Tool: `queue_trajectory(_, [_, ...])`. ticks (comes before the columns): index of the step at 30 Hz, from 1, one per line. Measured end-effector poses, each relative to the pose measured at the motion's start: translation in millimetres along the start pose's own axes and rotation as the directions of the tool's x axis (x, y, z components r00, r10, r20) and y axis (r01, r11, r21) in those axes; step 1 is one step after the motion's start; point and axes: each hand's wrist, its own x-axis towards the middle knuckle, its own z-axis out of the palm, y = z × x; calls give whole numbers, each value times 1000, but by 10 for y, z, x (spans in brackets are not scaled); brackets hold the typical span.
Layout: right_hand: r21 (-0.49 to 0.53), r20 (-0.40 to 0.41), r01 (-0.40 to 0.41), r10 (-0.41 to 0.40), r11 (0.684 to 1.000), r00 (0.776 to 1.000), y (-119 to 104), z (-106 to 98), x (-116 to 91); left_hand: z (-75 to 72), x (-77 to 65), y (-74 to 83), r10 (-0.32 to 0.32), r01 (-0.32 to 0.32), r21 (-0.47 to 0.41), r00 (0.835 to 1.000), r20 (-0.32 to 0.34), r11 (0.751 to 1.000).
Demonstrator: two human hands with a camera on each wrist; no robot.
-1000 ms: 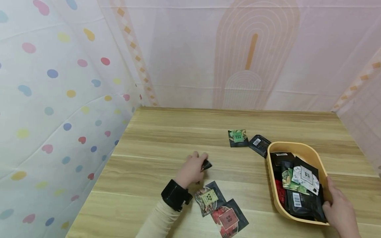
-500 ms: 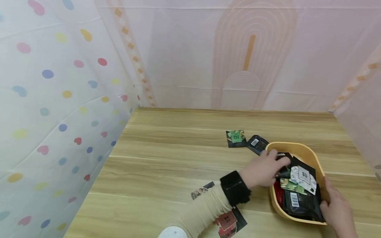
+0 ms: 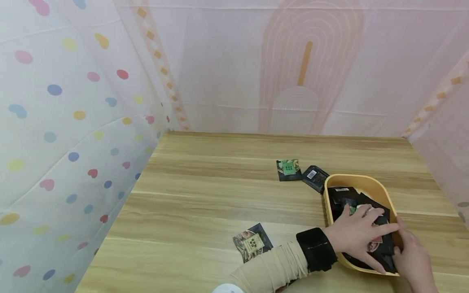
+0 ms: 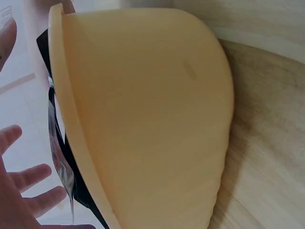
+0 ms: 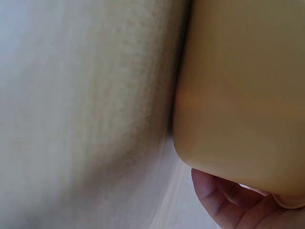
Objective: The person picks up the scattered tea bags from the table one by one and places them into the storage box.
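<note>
My left hand [image 3: 357,234] is spread over the yellow plastic bin [image 3: 376,191], fingers apart above the small black packets [image 3: 338,196] heaped inside. A packet with a pinkish label [image 3: 377,241] shows between its thumb and fingers. In the left wrist view those fingers [image 4: 31,177] look extended beside the bin's rim, where packet edges stick up. My right hand [image 3: 415,256] grips the bin's right side, its thumb at the inner edge. Curled fingers [image 5: 224,200] of that hand lie against the bin's outer wall in the right wrist view.
Left of the bin lie a green-labelled packet [image 3: 289,169] and a black barcoded packet [image 3: 315,178], close together. A packet with a yellowish label [image 3: 253,243] lies nearer the front. My left forearm [image 3: 272,264] mostly covers another one. Patterned cloth [image 3: 220,73] hangs behind the wooden table.
My left hand has carried a black packet from the table's middle rightward to the bin, and its fingers have spread apart. The right hand has stayed on the bin.
</note>
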Motion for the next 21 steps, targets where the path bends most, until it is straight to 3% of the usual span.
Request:
queue_trajectory(11, [13,-3,-8,8,1000,1000,-7,15,-20,-35,-193,-192,-24,24,-80,1000,-2,996])
queue_trajectory(16, [20,35,-77,76,997,996,-14,21,-8,8,-435,-392,-71,70,-142,997,-3,987])
queue_trajectory(21, [20,44,-87,86,996,995,6,31,4,126,-778,-660,-183,179,-153,983,-16,972])
